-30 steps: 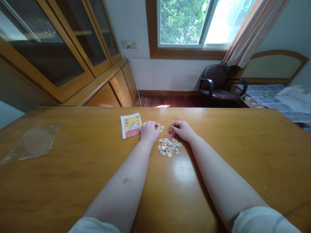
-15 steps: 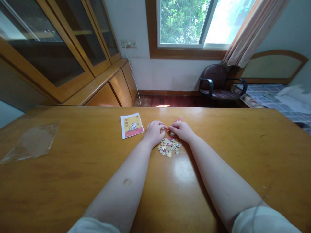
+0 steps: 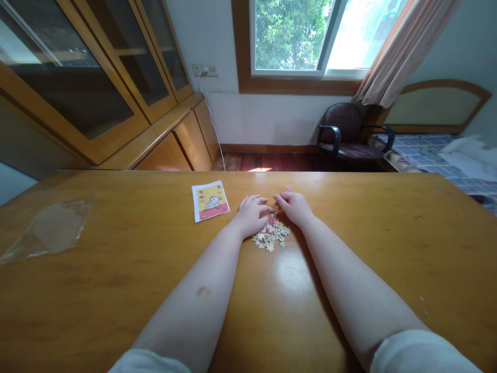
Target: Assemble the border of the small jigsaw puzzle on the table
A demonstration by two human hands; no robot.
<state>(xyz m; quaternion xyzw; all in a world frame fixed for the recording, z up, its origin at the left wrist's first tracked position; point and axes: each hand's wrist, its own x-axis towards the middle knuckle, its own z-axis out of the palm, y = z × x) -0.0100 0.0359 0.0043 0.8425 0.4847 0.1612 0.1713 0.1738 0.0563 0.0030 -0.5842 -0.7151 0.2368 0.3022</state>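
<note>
We hold our left hand (image 3: 253,215), fingers apart, over puzzle pieces (image 3: 272,237); our right hand (image 3: 295,209) bunches its fingers, grip unclear. Toward nine o'clock lies a clear bag (image 3: 52,225).

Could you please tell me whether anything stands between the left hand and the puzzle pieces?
Nothing visible does: the left hand is at the edge of the puzzle pieces, and the picture card lies on the hand's other side.

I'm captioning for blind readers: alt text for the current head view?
Bare left hand and right hand crowd a pile of pink and cream jigsaw pieces on a brown wooden table; a square yellow-pink picture sheet lies left.
</note>
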